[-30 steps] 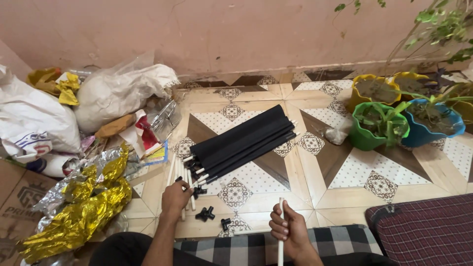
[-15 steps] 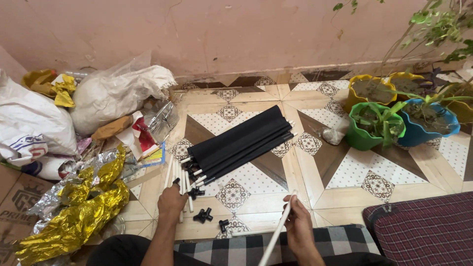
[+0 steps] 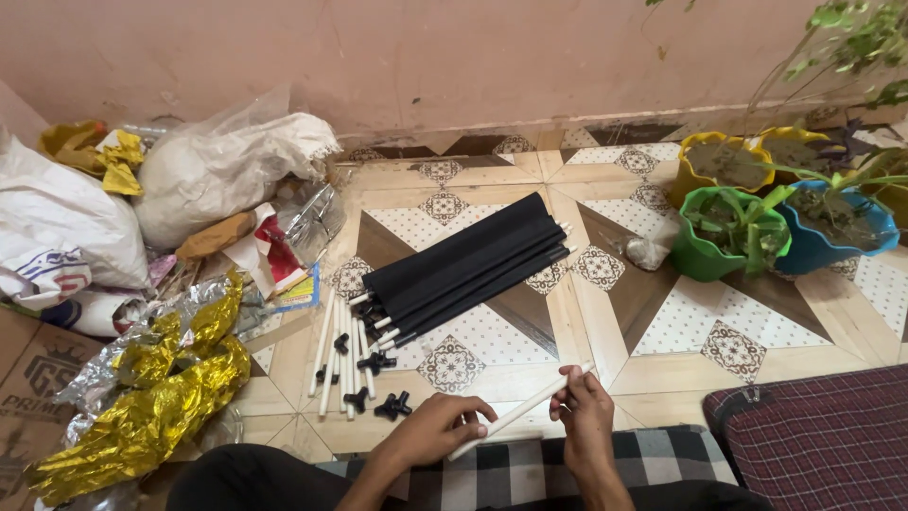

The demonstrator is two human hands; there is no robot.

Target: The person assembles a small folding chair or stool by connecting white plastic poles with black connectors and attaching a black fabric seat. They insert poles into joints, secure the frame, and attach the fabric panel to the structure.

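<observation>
Both my hands hold one white rod (image 3: 518, 413) slanted above the tiled floor. My left hand (image 3: 437, 428) grips its lower end and my right hand (image 3: 584, 414) grips near its upper end. Just left of my left hand lie black plastic connectors (image 3: 392, 406) and a row of several loose white rods (image 3: 340, 355). Beyond them a bundle of black fabric panels on white rods (image 3: 468, 266) lies diagonally on the tiles.
Crumpled gold and silver foil (image 3: 156, 393), white sacks (image 3: 222, 161) and litter pile up on the left over a cardboard box (image 3: 28, 378). Green (image 3: 719, 232), blue (image 3: 837, 227) and yellow plant pots stand at the right. A maroon checked cushion (image 3: 818, 440) lies at lower right.
My left hand left the rods on the floor and came over to grasp the white rod. My right hand tilted that rod from upright to slanted.
</observation>
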